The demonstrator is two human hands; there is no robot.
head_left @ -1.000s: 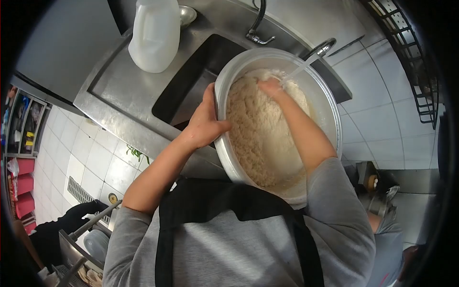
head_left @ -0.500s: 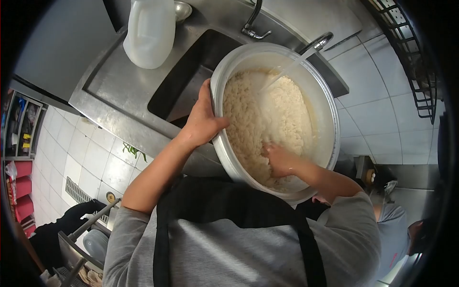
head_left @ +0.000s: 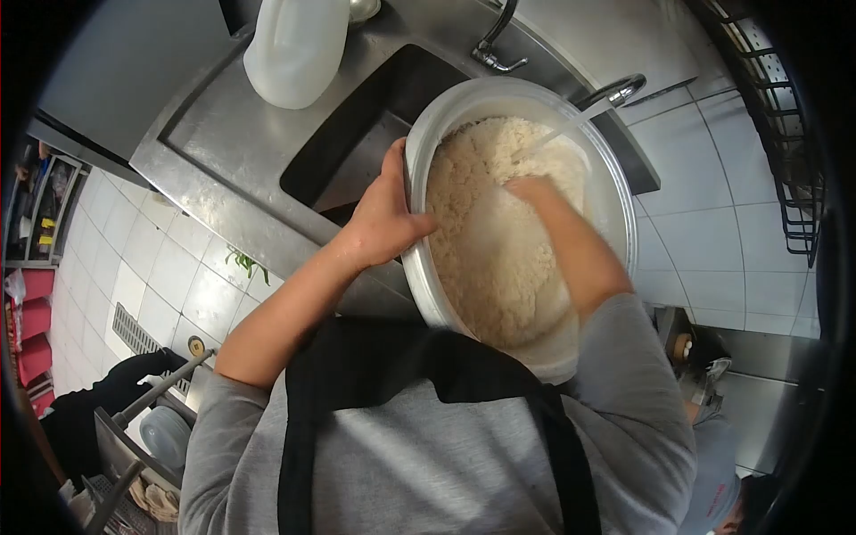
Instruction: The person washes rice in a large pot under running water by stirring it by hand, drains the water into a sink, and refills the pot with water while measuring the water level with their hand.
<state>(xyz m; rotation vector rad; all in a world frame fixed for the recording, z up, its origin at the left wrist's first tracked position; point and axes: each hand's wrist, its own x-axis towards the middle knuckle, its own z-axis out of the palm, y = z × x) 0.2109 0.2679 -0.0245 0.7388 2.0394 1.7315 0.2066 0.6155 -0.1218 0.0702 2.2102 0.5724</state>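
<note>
A big round metal pot (head_left: pixel 629 223) is tilted at the sink, filled with wet, pale grains that look like rice (head_left: pixel 477 281) under cloudy water. My left hand (head_left: pixel 385 218) grips the pot's left rim, its thumb over the edge and its fingers along the outer wall. Inside, my right hand (head_left: pixel 532 190) is sunk into the rice near the far side; its fingers are hidden and the arm is blurred. A stream of water (head_left: pixel 575 123) runs from the curved faucet (head_left: pixel 627 87) into the pot, close to my right hand.
Left of the pot is a dark sink basin (head_left: pixel 357 147) in a steel counter (head_left: pixel 209 147). A translucent plastic jug (head_left: pixel 299 53) stands behind it, near a second tap (head_left: pixel 499 61). A wire rack (head_left: pixel 785 134) hangs at right. Another person (head_left: pixel 713 481) is at lower right.
My right hand has moved from the near part of the pot to the far part, under the water stream, shifting the rice. My left hand keeps its hold on the rim.
</note>
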